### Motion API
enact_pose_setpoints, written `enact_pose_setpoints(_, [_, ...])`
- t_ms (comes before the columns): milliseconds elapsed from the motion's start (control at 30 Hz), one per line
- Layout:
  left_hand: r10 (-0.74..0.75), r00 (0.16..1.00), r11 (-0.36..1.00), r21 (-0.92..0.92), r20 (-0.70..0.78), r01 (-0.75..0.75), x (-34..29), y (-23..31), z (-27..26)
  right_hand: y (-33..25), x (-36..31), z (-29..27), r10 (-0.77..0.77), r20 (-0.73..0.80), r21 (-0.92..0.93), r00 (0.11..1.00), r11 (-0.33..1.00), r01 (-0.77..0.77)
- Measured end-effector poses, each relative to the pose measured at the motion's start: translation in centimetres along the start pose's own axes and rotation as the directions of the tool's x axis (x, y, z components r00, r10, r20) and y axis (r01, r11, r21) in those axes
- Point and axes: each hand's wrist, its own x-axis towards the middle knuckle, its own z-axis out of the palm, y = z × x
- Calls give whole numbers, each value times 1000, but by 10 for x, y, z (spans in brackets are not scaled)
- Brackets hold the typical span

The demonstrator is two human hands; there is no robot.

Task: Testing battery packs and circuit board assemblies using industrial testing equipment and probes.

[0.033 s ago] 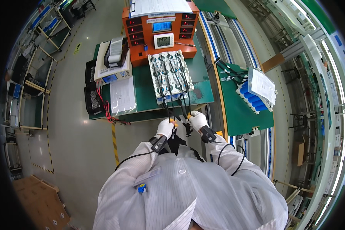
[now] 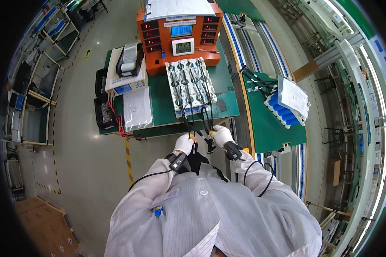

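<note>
A battery pack (image 2: 190,84) with a white cell holder stands on the green workbench in front of me. Black cables (image 2: 192,112) run over its top and hang past the bench's front edge. My left hand (image 2: 185,144), in a white glove with yellowish fingertips, is closed on cable ends below that edge. To its right, my right hand (image 2: 221,135), gloved the same way, pinches another of the black cables. Dark connectors (image 2: 210,144) dangle between the two hands. The fingers partly hide what they grip.
Behind the pack stands an orange tester (image 2: 161,60) with red displays. Left of it are a benchtop meter (image 2: 126,83), red leads (image 2: 119,124) and black parts bins (image 2: 104,112). A second pack with blue cells (image 2: 284,112) sits on a green board at right, beside conveyor rails.
</note>
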Motion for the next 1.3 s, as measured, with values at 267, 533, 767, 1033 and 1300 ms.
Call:
enact_pose_setpoints(267, [-67,991,991,104,-114,79,-4,-64,-21,-56,15,-55,-159,-213,-6,964,987,162])
enact_pose_setpoints(533, [-499,866,866,26,15,499,-1,-191,-46,-152,106,-86,-773,-54,-473,631,577,666])
enact_pose_setpoints(767, [-546,831,838,-38,-109,545,-24,-239,-63,-196,164,-76,-750,337,-548,570,336,766])
enact_pose_setpoints(1033, [-524,847,847,45,-90,529,-8,-182,-45,-214,169,-39,-769,462,-380,442,279,882])
enact_pose_setpoints(1300, [-391,920,911,152,23,383,-5,-192,-64,-233,127,-7,-757,353,-454,550,375,808])
